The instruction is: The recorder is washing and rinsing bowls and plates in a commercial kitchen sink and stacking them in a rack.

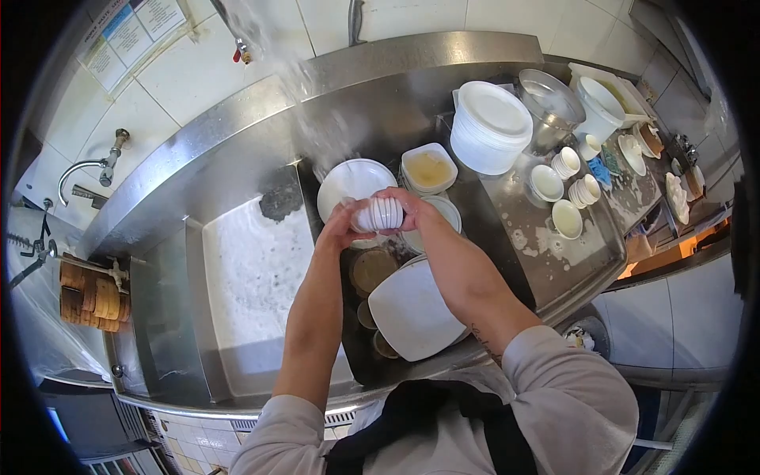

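Between my left hand and my right hand is a sideways stack of small white bowls, gripped at both ends. Water falls from above just behind it, onto a large white round plate. This plate lies in the dark sink basin. Under my right forearm sits a square white plate, partly hidden by the arm. Beside my right hand, a squarish white bowl holds yellowish liquid. Another round white dish is partly covered by my wrist.
Foamy water fills the left basin. On the right drainboard stand stacked white lids, a metal pot and several small cups. A wall faucet and stacked wooden pieces are at the left.
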Available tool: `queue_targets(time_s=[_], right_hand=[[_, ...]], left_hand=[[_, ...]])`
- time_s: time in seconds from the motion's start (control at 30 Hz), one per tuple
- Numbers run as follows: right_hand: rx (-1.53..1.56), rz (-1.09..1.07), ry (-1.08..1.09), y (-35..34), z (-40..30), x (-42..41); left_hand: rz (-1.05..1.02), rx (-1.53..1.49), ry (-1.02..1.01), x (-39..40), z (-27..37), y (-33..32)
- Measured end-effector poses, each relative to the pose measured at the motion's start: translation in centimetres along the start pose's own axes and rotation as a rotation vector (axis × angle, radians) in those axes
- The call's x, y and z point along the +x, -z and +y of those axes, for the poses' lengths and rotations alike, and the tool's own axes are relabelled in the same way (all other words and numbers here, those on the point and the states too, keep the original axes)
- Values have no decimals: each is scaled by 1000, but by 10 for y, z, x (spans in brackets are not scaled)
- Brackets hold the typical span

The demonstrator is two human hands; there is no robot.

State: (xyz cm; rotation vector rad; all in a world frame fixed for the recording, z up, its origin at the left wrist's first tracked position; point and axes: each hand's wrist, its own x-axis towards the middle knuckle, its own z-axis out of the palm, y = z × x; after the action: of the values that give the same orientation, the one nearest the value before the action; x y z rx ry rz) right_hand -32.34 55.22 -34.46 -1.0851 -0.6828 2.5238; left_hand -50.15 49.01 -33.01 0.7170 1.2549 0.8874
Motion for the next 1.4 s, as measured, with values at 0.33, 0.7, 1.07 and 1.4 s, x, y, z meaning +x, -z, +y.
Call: queue_targets(time_s=[0.33,0.7,1.07,1.4], right_hand=[[-165,94,-26,-33,-11,0],[-164,136,32,-22,-9,13],[-183,331,-31,-45,-13,28],[-269,465,37,-66,-7,22]], left_hand=[[16,-118,-93,4,-13,15],[-5,-256,18,-9,-3,0],[-5,-238,-15,-6,-19,21],[-81,-312,8,-5,-32,20]])
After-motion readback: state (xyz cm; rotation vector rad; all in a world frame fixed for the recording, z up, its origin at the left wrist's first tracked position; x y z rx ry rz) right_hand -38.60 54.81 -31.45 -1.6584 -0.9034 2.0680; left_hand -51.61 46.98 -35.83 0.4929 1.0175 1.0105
